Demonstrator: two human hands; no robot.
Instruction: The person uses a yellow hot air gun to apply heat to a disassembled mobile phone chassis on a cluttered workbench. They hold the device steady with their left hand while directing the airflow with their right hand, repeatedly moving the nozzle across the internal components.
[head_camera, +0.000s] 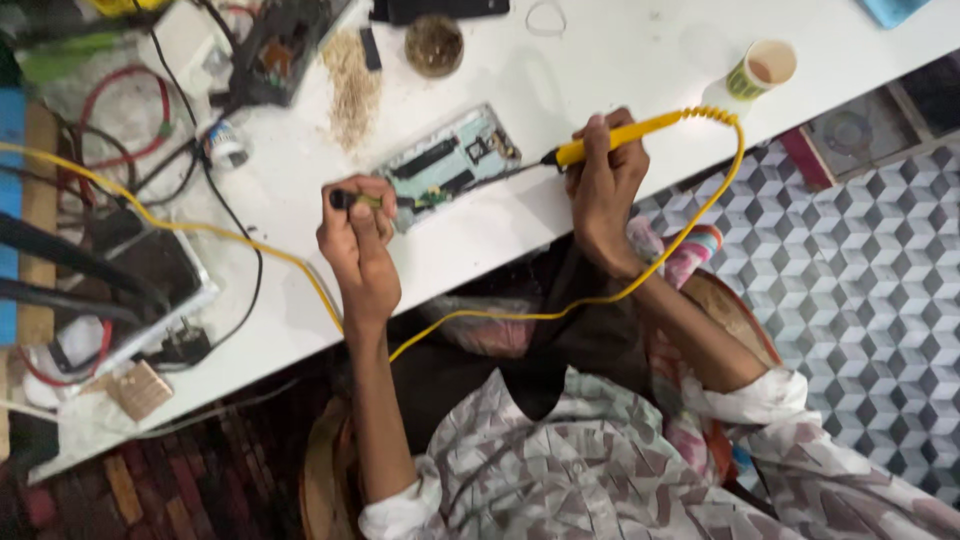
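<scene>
The right hand (605, 185) is closed around a yellow pen-shaped soldering iron (620, 135), its dark tip touching the edge of an opened flat rectangular device with a green circuit board (450, 160), which lies on the white counter (600, 60). The left hand (358, 240) is pinched shut on a small dark stick-like tool (352, 200) at the device's near end. The board is laid bare and the work on it looks mid-way; nothing is closed up again. The iron's yellow coiled cord (560, 312) loops down past the counter edge. Further off stand a paper cup with brownish drink (762, 68), a small round dish of dark stuff (434, 44) and a heap of pale powder (352, 85).
</scene>
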